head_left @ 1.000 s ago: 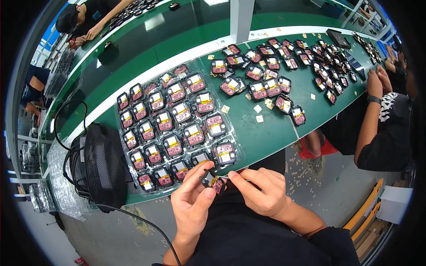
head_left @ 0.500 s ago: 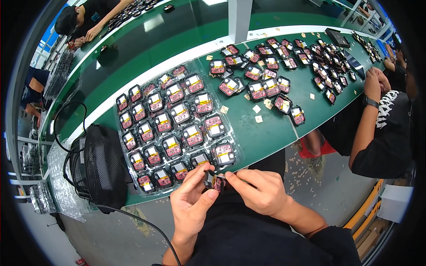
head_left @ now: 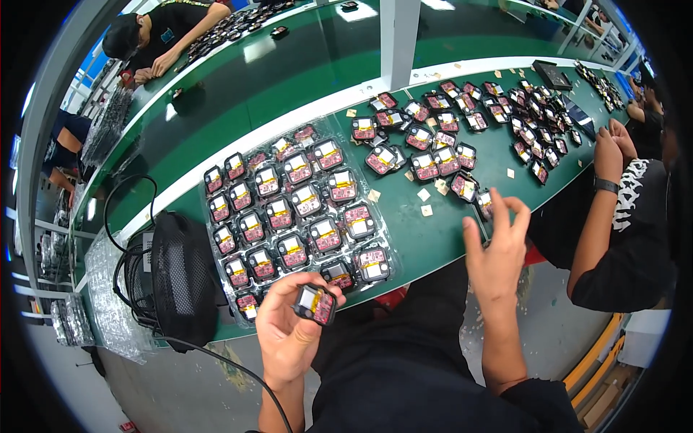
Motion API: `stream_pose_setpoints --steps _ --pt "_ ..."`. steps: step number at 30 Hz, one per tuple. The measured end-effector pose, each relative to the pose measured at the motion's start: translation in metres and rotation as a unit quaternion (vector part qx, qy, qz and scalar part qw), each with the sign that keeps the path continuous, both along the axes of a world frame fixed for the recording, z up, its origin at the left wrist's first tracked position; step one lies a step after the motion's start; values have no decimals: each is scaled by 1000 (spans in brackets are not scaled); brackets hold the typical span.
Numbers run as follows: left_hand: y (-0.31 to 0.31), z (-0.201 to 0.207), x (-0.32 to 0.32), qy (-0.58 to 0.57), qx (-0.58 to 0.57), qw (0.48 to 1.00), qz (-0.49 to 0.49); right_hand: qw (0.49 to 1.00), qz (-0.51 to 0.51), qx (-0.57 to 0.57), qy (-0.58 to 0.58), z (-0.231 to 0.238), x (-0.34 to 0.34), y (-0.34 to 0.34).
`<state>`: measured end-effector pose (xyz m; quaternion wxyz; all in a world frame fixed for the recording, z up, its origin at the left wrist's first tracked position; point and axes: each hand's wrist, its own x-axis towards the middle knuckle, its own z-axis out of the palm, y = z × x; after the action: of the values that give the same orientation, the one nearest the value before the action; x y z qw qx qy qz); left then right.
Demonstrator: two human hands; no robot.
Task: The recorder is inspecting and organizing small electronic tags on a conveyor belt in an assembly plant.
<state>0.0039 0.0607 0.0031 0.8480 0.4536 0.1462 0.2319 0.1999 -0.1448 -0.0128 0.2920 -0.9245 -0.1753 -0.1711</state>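
Shifts the right hand [head_left: 502, 263] well away from the left hand [head_left: 283, 332] compared with half a second ago, out to the near edge of the green surface [head_left: 426, 242]; also turns the held circuit module [head_left: 315, 304] to show its red board, pale block and yellow strip. Grips that module by its black frame between left thumb and fingers, just in front of the near end of the clear plastic tray [head_left: 390, 252]. Spreads right thumb and fingers wide, with nothing visible between them, right by the loose edge module [head_left: 485, 204]; cannot tell touching from hovering, because of fingers overlapping it in view. Seems to be at a changeover, from close two-handed work on one module to a reach toward the loose modules [head_left: 433, 162] scattered farther along, among pale square slips [head_left: 426, 211]. Would call, for a pick there, for closing right thumb and fingers on the black frame rather than on the exposed board or strip, while keeping the left-hand grip light and steady.
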Motion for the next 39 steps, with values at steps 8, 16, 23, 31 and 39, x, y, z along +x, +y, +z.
stream_pose_setpoints --steps 8,16,23,31,39 --pt "43 15 25 -16 69 998 0 999 7 -3 54 -11 5 -20" --pt "134 20 103 168 270 943 94 995 77 41 47 -16 -5 -19" --pt "186 -6 140 215 552 790 159 993 84 54 68 -13 -7 -18" --pt "163 -9 138 210 732 615 206 963 178 190 70 -6 -16 -18" --pt "33 39 72 55 524 845 -89 886 363 280 71 21 -32 2"
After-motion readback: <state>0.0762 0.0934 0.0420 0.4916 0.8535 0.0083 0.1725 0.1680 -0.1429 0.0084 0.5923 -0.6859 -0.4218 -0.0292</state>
